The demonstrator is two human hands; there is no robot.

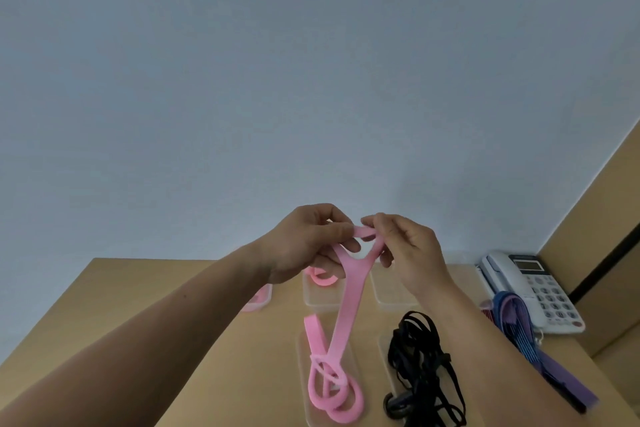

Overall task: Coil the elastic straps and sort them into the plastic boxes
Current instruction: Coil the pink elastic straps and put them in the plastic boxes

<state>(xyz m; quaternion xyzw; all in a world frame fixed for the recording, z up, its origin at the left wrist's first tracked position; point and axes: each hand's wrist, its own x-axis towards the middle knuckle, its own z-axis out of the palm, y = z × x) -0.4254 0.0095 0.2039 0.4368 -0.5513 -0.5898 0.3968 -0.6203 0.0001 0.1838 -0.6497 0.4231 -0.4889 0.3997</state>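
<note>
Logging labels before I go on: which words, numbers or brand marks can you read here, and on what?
No text is legible.
Desk telephone: keypad digits too blurred to read.
Its display: blank or too dim to tell; the marking above it is too small to read.
Pink elastic strap, plastic boxes: no print visible.

No text can be read. The phone (540, 291) at the right of the bench (138, 305) has a keypad (556, 302) whose keys bear dark marks, too blurred to tell as digits. Its small display (529, 265) shows no legible figures, and the dark strip just above the display is too small to make out as a brand or label.
</note>
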